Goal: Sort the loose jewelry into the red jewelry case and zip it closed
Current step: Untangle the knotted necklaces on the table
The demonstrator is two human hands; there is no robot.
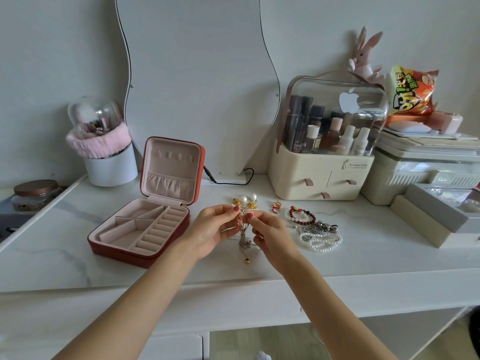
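The red jewelry case (109, 241) lies open on the white tabletop at the left, its pink compartments bare and its lid upright. Just right of it, my left hand (210, 229) and my right hand (270, 233) both pinch a tangle of thin necklace chains (243, 233) that hangs down to the table, with a small gold pendant (246, 261) at its end. Pearl earrings (245, 200) lie behind my hands. Rings (276, 206), a red bead bracelet (302, 216), silver pieces (322, 227) and a pearl strand (322, 241) lie to the right.
A wavy mirror (197, 81) leans on the wall behind. A brush holder (109, 165) stands at the back left, a cream cosmetics organizer (322, 175) at the back right, with boxes (428, 216) and a snack bag (410, 92) further right. A jar (36, 194) sits far left.
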